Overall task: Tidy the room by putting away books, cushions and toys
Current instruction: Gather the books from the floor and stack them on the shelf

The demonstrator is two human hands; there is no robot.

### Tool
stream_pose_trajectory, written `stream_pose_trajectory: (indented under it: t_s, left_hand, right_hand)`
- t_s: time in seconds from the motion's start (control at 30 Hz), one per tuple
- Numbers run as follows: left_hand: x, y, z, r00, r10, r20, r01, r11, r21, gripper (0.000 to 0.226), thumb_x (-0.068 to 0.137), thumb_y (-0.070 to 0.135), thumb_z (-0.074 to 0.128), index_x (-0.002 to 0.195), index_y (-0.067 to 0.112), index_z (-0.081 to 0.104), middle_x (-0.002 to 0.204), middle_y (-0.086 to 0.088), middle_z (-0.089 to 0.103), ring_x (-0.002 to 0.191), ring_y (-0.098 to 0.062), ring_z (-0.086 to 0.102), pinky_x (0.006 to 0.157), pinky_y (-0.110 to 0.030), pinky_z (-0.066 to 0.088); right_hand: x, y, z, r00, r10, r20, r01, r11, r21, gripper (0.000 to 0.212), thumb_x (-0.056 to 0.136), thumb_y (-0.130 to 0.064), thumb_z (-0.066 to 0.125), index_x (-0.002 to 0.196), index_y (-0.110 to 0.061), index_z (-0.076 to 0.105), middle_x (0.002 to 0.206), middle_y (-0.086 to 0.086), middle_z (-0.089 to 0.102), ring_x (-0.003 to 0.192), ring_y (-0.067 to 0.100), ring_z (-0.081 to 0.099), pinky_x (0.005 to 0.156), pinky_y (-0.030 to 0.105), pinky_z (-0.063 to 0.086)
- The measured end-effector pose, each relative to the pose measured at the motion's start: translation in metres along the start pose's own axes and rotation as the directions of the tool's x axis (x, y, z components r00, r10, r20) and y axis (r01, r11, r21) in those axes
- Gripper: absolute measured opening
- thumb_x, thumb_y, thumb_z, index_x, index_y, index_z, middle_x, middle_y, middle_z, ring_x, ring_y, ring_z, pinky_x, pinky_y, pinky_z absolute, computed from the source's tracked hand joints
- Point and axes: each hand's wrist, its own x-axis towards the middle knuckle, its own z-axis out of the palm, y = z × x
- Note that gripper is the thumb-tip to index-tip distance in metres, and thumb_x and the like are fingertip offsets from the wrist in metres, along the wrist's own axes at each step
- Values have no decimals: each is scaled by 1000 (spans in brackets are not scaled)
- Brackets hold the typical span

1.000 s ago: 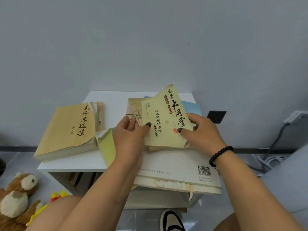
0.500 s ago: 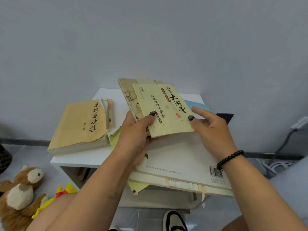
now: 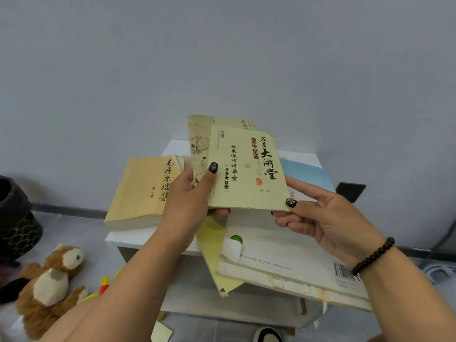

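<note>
Left hand [image 3: 187,206] and right hand [image 3: 320,218] each pinch the green booklet [image 3: 246,169].

Matt paper booklet [image 3: 246,169], furry plush toy [image 3: 51,285]

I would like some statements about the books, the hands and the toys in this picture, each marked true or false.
1. Both hands hold the pale green booklet. True: the left hand grips its left edge and the right hand pinches its lower right corner.
2. The thick tan book lies on the floor. False: it lies on the white table.
3. A brown plush toy lies on the floor to the left of the table. True.
4. The bead bracelet is on the left wrist. False: it is on the right wrist.
5. The large white book sticks out over the front edge of the table. True.
</note>
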Motion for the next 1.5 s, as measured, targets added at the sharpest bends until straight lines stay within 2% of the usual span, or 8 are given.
stream_pose_trajectory:
  t_s: [0.27,0.4,0.6,0.8,0.97,1.2,1.3,1.5]
  left_hand:
    - [-2,-11,11,995,-80,58,67,978,200,31,95,35,58,117,13,62,91,-1,75,63,-15,72,47,-28,56]
    - [-1,-13,12,997,-60,49,38,932,361,29,94,40,59,115,20,54,77,4,75,45,-18,65,41,-26,50]
    - [8,-10,-3,983,166,74,-164,640,751,30,93,51,52,92,24,65,49,8,59,50,-5,56,61,-32,51]
    - [15,9,-34,917,359,-173,-168,742,649,34,96,32,51,71,15,67,61,6,68,61,-12,66,69,-36,55]
    - [21,7,-62,914,377,-147,-123,604,788,10,89,24,60,96,23,67,99,13,65,87,-17,61,72,-29,45]
    - [30,-2,-101,984,141,-111,51,378,925,43,90,34,56,132,27,54,145,2,46,134,-24,39,107,-46,37]
    - [28,3,-110,992,98,-75,25,433,901,36,97,22,43,130,24,58,128,4,53,118,-21,47,94,-34,40]
    - [22,19,-140,897,71,-436,145,885,442,34,102,30,40,83,29,68,99,9,70,107,-16,62,94,-37,47]
  right_hand:
    - [-1,-4,-3,985,64,-161,-51,995,84,25,95,2,45,116,-3,59,68,19,67,49,18,65,43,22,53]
    - [0,0,0,969,107,-222,-118,992,-37,21,98,0,37,100,-3,58,57,13,55,36,18,50,34,20,40]
    - [-6,-5,-3,975,148,-165,-157,987,-43,20,98,2,40,107,-4,56,63,16,63,41,17,56,36,22,46]
    - [-7,-8,4,967,195,-163,-148,954,260,14,96,4,42,101,7,56,89,24,73,67,22,74,50,23,58]
    - [1,4,28,963,247,-108,-211,941,264,16,96,7,43,105,4,55,92,26,72,67,24,74,53,27,60]
    - [5,8,70,976,212,60,-219,904,368,24,94,9,41,106,2,59,92,25,72,61,20,72,50,24,58]
    - [9,1,81,987,127,95,-157,865,476,36,85,9,43,115,-5,57,98,20,73,60,17,71,49,21,57]
    - [16,4,111,952,112,285,-248,827,505,57,75,7,45,128,-13,54,84,18,71,56,16,69,46,21,55]
